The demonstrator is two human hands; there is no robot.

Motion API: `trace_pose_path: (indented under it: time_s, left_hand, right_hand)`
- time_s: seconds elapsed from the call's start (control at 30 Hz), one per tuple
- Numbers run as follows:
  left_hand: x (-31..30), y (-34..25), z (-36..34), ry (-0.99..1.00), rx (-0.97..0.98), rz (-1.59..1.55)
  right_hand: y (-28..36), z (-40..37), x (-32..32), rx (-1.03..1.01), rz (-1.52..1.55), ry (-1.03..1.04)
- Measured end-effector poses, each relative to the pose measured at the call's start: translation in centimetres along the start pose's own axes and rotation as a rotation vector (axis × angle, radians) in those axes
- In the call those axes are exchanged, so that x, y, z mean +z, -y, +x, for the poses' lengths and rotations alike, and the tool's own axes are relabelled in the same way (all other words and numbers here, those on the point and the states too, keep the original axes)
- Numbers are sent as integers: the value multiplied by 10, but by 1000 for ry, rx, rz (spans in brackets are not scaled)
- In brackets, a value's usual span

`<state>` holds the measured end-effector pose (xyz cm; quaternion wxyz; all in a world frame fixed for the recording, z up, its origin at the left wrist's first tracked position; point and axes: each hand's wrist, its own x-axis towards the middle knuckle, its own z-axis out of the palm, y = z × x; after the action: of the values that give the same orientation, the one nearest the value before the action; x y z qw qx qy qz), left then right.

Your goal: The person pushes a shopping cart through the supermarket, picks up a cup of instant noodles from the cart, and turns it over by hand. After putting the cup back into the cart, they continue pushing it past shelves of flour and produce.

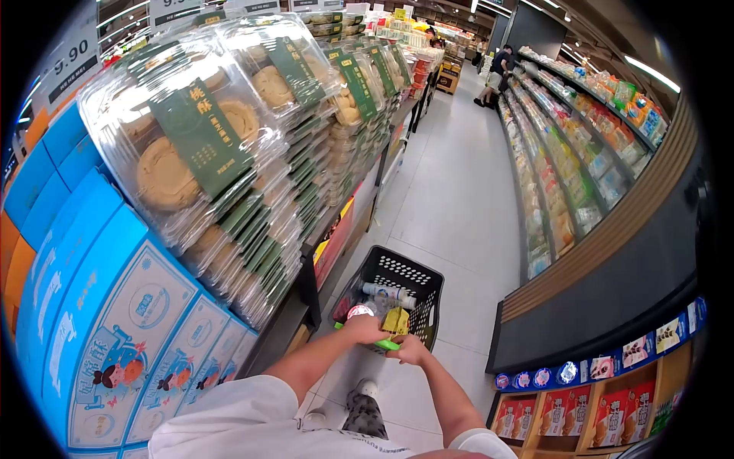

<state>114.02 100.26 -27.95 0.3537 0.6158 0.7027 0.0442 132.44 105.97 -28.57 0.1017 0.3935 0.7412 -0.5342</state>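
Observation:
Down in front of me is a black shopping basket [434, 287] with perforated walls. My left hand [365, 329] is closed around its green handle [388, 346]. At the handle's other end, my right hand [411, 350] has its fingers closed on it too. Inside the basket lie a white bottle with blue print [390, 294], a yellow package [396, 320] and a tub with a round red-and-white lid [360, 312]. Clear plastic packaging shows among them, partly hidden by the hands and the other goods.
Clear boxes of round pastries [191, 138] are stacked high on the left, above blue cartons [138, 336]. Shelves of bagged goods [566, 161] line the right side, with red boxes [566, 411] nearer me. Along the tiled aisle [451, 168], a person [501, 69] stands by the shelves.

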Motion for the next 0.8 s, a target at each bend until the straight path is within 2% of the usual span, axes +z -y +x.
trace_pose_path:
  time_s: [0.07,0.37,0.57,0.8]
  left_hand:
    - [-10,-2,9,-15,45,9]
    - [-29,1,82,5,15,43]
    - [-58,-12,97,28,-5,34]
    - [-62,-13,111,-36,-27,12]
  right_hand:
    - [-1,11,-9,11,11,28]
    - [-15,63,-64,-66,-62,29]
    - [-23,89,-85,-148,-50,70]
    - [-5,89,-110,-92,-82,97]
